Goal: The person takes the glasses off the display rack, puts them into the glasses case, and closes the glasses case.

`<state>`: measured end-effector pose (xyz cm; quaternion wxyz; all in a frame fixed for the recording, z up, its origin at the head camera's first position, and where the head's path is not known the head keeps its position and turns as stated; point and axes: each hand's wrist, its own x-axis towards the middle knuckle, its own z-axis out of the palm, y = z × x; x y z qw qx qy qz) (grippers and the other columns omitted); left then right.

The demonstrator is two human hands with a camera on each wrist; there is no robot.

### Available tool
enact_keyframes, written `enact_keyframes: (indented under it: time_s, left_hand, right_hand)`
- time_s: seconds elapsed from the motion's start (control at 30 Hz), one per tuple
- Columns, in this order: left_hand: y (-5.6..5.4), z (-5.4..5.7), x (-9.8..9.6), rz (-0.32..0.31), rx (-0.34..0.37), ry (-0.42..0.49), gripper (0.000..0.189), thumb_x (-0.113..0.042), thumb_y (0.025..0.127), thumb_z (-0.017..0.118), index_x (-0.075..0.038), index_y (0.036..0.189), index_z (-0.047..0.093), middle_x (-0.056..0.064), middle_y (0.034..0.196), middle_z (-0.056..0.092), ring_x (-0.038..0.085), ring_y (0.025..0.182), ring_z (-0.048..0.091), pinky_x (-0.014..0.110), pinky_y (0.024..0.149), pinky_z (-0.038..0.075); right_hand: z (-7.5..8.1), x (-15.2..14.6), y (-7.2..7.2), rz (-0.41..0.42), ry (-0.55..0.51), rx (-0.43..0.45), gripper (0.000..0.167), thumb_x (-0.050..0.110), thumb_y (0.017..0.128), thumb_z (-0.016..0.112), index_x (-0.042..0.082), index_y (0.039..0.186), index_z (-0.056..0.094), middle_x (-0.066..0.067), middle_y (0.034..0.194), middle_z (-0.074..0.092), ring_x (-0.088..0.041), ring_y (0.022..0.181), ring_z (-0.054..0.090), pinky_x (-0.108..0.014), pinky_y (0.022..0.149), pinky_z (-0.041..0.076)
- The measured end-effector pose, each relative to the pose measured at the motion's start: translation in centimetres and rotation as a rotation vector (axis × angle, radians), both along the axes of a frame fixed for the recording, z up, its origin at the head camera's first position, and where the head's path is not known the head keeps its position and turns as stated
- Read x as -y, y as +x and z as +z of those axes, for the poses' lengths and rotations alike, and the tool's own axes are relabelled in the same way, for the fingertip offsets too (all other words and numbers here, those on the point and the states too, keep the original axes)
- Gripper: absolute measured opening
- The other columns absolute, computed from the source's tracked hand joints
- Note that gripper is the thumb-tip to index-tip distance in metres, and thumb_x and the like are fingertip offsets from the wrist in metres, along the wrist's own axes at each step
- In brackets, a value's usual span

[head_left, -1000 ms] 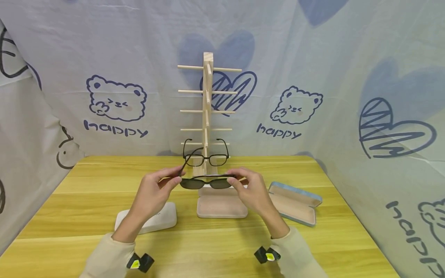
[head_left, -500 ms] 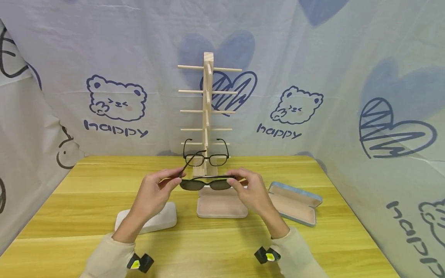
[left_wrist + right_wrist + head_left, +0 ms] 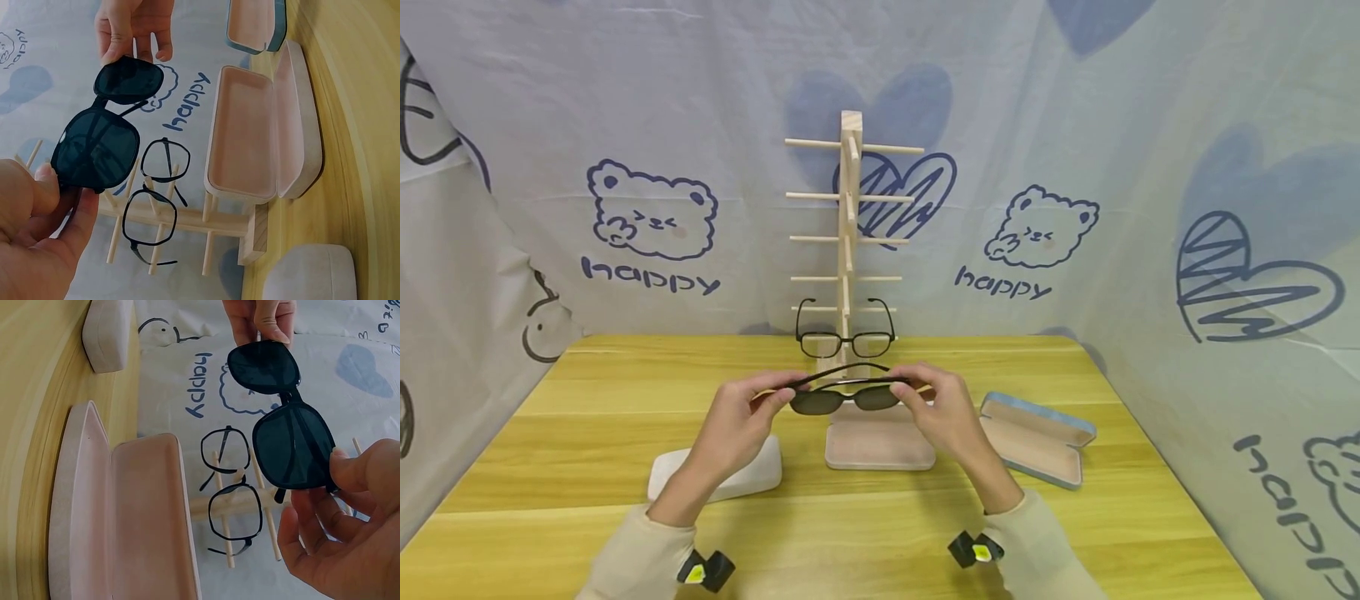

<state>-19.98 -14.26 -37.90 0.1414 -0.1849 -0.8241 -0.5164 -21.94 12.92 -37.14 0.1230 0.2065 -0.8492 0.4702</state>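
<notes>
A pair of dark sunglasses [image 3: 817,402] is held in the air above an open case lined in pale pink [image 3: 880,446]. My left hand [image 3: 741,421] pinches the left end of the frame between thumb and fingers, and my right hand [image 3: 942,412] pinches the right end. Both temples are folded in behind the lenses, crossing there in the right wrist view. Behind them, black-framed eyeglasses [image 3: 872,344] hang on the lower pegs of a wooden display rack [image 3: 847,217]. The tinted lenses [image 3: 100,147] face the person.
A closed white case [image 3: 752,471] lies on the wooden table [image 3: 850,542], partly behind the left forearm. An open blue case [image 3: 1037,450] lies to the right. The rack's upper pegs [image 3: 891,150] stick out sideways. A patterned cloth [image 3: 760,67] hangs behind.
The sunglasses' left temple has swung down and inward, from pointing up toward the rack to lying folded behind the lenses. The left hand has shifted slightly; the right hand stays almost still.
</notes>
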Motion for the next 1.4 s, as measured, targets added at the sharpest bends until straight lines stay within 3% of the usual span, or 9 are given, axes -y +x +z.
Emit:
enact_keyframes:
  time_s: [0.13, 0.33, 0.83, 1.03, 1.17, 1.23, 1.4]
  left_hand:
    - [0.0, -0.2, 0.0, 0.027, -0.004, -0.047, 0.023, -0.002, 0.1, 0.063, -0.001, 0.119, 0.076, 0.021, 0.117, 0.076, 0.0, 0.05, 0.029, 0.021, 0.047, 0.033]
    - [-0.1, -0.5, 0.0, 0.045, -0.007, -0.087, 0.022, -0.001, 0.099, 0.064, -0.003, 0.117, 0.077, 0.02, 0.114, 0.077, 0.001, 0.049, 0.028, 0.021, 0.047, 0.033]
    - [-0.5, -1.1, -0.3, 0.021, -0.022, -0.111, 0.02, 0.0, 0.098, 0.065, -0.002, 0.114, 0.077, 0.019, 0.108, 0.078, 0.002, 0.052, 0.031, 0.021, 0.05, 0.033]
    - [-0.8, -1.6, -0.4, 0.002, 0.004, -0.115, 0.02, -0.001, 0.099, 0.065, -0.003, 0.114, 0.078, 0.018, 0.107, 0.078, 0.003, 0.053, 0.032, 0.02, 0.05, 0.033]
    - [-0.9, -1.8, -0.5, -0.012, 0.025, -0.118, 0.021, -0.002, 0.1, 0.063, -0.003, 0.115, 0.077, 0.017, 0.106, 0.078, 0.003, 0.053, 0.033, 0.021, 0.05, 0.032]
    - [-1.0, -1.8, -0.6, -0.015, 0.038, -0.123, 0.021, -0.003, 0.101, 0.062, -0.004, 0.116, 0.077, 0.015, 0.104, 0.078, 0.005, 0.055, 0.036, 0.021, 0.051, 0.033]
    - [-1.1, -2.2, -0.8, -0.029, 0.064, -0.126, 0.02, -0.005, 0.102, 0.062, -0.002, 0.116, 0.076, 0.015, 0.108, 0.078, 0.015, 0.073, 0.067, 0.025, 0.064, 0.057]
  right_hand:
    - [-0.1, 0.0, -0.1, -0.005, -0.004, 0.004, 0.019, 0.012, 0.099, 0.068, 0.005, 0.115, 0.076, -0.013, 0.115, 0.075, -0.024, 0.1, 0.069, -0.034, 0.083, 0.061]
    - [-0.2, -0.1, -0.3, -0.002, -0.02, 0.037, 0.016, 0.012, 0.098, 0.07, 0.008, 0.111, 0.079, -0.011, 0.114, 0.073, -0.021, 0.1, 0.066, -0.026, 0.081, 0.058]
    - [-1.3, -0.7, -0.5, 0.009, 0.011, 0.063, 0.019, 0.012, 0.099, 0.069, 0.004, 0.114, 0.076, -0.015, 0.109, 0.077, -0.029, 0.098, 0.071, -0.024, 0.08, 0.059]
    - [-1.7, -1.1, -0.5, 0.02, 0.028, 0.059, 0.02, 0.012, 0.099, 0.068, 0.003, 0.116, 0.076, -0.016, 0.114, 0.077, -0.03, 0.098, 0.074, -0.029, 0.081, 0.062]
    - [-1.8, -1.3, -0.6, 0.025, 0.037, 0.067, 0.02, 0.013, 0.1, 0.067, 0.005, 0.115, 0.076, -0.016, 0.112, 0.076, -0.027, 0.094, 0.075, -0.027, 0.078, 0.062]
    - [-1.8, -1.4, -0.6, 0.027, 0.035, 0.084, 0.019, 0.014, 0.101, 0.066, 0.006, 0.115, 0.077, -0.015, 0.112, 0.076, -0.026, 0.092, 0.075, -0.025, 0.076, 0.061]
    - [-2.2, -1.9, -0.8, 0.04, 0.034, 0.135, 0.019, 0.014, 0.102, 0.065, 0.005, 0.115, 0.077, -0.017, 0.113, 0.075, -0.024, 0.09, 0.075, -0.03, 0.076, 0.064]
